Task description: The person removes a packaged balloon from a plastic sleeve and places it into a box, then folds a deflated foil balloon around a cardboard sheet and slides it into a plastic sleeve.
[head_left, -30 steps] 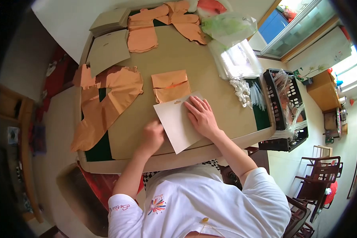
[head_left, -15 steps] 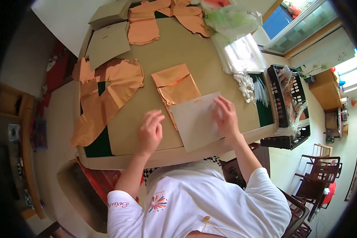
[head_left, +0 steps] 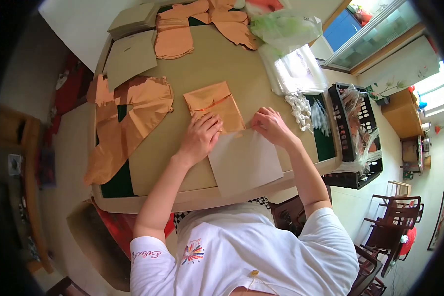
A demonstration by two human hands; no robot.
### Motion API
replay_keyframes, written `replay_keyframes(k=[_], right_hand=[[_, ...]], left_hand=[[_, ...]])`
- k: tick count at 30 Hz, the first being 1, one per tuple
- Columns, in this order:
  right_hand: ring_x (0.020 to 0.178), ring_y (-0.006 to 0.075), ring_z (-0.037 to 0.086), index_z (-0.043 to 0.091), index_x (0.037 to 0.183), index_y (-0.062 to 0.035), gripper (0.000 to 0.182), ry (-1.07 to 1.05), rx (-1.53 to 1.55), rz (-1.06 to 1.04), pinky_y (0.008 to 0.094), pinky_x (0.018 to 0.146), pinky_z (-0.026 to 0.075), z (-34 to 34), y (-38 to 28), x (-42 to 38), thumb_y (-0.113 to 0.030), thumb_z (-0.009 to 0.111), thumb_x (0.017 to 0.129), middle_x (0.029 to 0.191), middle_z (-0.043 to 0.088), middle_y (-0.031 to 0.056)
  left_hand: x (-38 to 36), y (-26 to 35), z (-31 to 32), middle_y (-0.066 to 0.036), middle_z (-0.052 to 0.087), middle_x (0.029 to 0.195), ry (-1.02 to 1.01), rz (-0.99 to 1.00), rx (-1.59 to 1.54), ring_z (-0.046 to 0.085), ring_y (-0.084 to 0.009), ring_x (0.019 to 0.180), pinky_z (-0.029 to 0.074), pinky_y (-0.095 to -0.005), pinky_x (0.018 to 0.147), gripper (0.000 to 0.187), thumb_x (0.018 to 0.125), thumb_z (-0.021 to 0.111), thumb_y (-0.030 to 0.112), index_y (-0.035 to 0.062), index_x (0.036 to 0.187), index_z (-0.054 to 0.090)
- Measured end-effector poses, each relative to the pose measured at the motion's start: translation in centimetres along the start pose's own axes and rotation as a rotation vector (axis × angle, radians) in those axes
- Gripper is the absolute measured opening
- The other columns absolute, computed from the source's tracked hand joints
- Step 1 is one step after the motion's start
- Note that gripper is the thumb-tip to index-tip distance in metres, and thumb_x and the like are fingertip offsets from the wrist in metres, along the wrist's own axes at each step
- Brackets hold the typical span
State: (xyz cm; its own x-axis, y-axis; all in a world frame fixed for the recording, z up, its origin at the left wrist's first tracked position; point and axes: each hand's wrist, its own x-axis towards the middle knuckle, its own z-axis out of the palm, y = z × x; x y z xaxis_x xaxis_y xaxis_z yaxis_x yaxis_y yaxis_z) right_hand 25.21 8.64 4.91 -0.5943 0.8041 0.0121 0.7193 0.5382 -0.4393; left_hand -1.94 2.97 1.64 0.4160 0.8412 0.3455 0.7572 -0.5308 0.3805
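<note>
A folded copper-coloured foil piece (head_left: pixel 222 106) lies mid-table. Over its near end lies a pale card (head_left: pixel 244 163), which reaches towards the table's front edge. My left hand (head_left: pixel 202 135) rests on the foil and the card's far left corner, fingers bent close together; whether they grip anything is hidden. My right hand (head_left: pixel 270 124) pinches the card at its far right corner.
An unfolded foil piece (head_left: pixel 133 118) and a stack of grey cards (head_left: pixel 130 56) lie left. More foil pieces (head_left: pixel 175 42) are at the back. Clear plastic sleeves (head_left: pixel 298 71), white coiled ties (head_left: pixel 298 111) and a black crate (head_left: pixel 350 128) stand right.
My left hand has moved up and right onto the foil. My right hand has moved left and up to the card's corner. The card has turned and shifted slightly nearer the front edge.
</note>
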Motion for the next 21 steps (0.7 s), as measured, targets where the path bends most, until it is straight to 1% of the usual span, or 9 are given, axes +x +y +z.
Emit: replay_keyframes(k=[4, 7, 10, 13, 16, 19, 21], right_hand=[[0.087, 0.0267, 0.056, 0.055, 0.085, -0.0072, 0.008, 0.000, 0.189, -0.015, 0.0389, 0.081, 0.042, 0.3, -1.0, 0.8, -0.012, 0.060, 0.085, 0.085, 0.059, 0.0075], [0.084, 0.0277, 0.056, 0.053, 0.085, -0.0068, 0.008, 0.099, 0.081, -0.014, 0.0386, 0.078, 0.043, -0.3, -3.3, 1.7, -0.013, 0.058, 0.086, 0.080, 0.059, 0.0076], [0.085, 0.0276, 0.056, 0.053, 0.087, -0.0072, 0.007, 0.137, -0.014, -0.048, 0.0386, 0.078, 0.043, 0.5, -2.9, 2.8, -0.013, 0.057, 0.087, 0.081, 0.060, 0.0066], [0.086, 0.0272, 0.056, 0.054, 0.088, -0.0075, 0.005, 0.052, 0.021, -0.039, 0.0390, 0.078, 0.043, 0.1, -3.1, 3.2, -0.012, 0.057, 0.087, 0.084, 0.060, 0.0066], [0.088, 0.0270, 0.057, 0.054, 0.088, -0.0077, 0.005, 0.082, 0.026, -0.048, 0.0389, 0.079, 0.043, 0.6, -3.0, 3.4, -0.011, 0.057, 0.087, 0.087, 0.060, 0.0068], [0.091, 0.0279, 0.057, 0.055, 0.088, -0.0072, 0.005, 0.181, 0.017, -0.031, 0.0395, 0.080, 0.043, 2.9, -2.4, 3.6, -0.011, 0.058, 0.086, 0.089, 0.061, 0.0080], [0.093, 0.0301, 0.056, 0.055, 0.090, -0.0047, 0.005, 0.237, 0.040, -0.018, 0.0400, 0.085, 0.043, 3.1, -2.8, 3.4, -0.008, 0.057, 0.087, 0.092, 0.060, 0.0103]], left_hand=[[0.2, 0.2, -0.3, -0.008, 0.058, 0.129, 0.010, -0.016, -0.040, 0.047, -0.0255, 0.128, 0.026, -0.0540, 0.111, 0.032, 0.093, 0.057, 0.021, 0.0077, 0.122, 0.061], [0.6, 0.0, 0.0, -0.009, 0.059, 0.127, -0.001, 0.015, 0.015, 0.048, -0.0260, 0.127, 0.026, -0.0555, 0.111, 0.033, 0.093, 0.058, 0.023, 0.0070, 0.121, 0.061], [0.9, -0.2, -0.2, -0.009, 0.059, 0.127, -0.026, 0.027, 0.026, 0.049, -0.0259, 0.126, 0.026, -0.0556, 0.111, 0.032, 0.092, 0.058, 0.024, 0.0074, 0.120, 0.062], [0.8, -0.2, -0.5, -0.009, 0.058, 0.128, -0.045, 0.021, 0.037, 0.049, -0.0258, 0.126, 0.027, -0.0556, 0.111, 0.032, 0.092, 0.059, 0.024, 0.0078, 0.120, 0.062], [0.2, -0.1, -0.3, -0.009, 0.058, 0.128, -0.012, 0.025, 0.054, 0.048, -0.0258, 0.126, 0.028, -0.0552, 0.110, 0.033, 0.091, 0.060, 0.023, 0.0084, 0.121, 0.061], [0.1, -0.2, 0.1, -0.009, 0.058, 0.128, -0.006, 0.022, 0.065, 0.048, -0.0261, 0.126, 0.028, -0.0546, 0.110, 0.034, 0.091, 0.060, 0.023, 0.0086, 0.122, 0.060], [0.0, -0.3, 0.2, -0.009, 0.058, 0.128, 0.007, 0.032, 0.072, 0.048, -0.0261, 0.127, 0.028, -0.0540, 0.110, 0.035, 0.091, 0.060, 0.023, 0.0088, 0.123, 0.059]])
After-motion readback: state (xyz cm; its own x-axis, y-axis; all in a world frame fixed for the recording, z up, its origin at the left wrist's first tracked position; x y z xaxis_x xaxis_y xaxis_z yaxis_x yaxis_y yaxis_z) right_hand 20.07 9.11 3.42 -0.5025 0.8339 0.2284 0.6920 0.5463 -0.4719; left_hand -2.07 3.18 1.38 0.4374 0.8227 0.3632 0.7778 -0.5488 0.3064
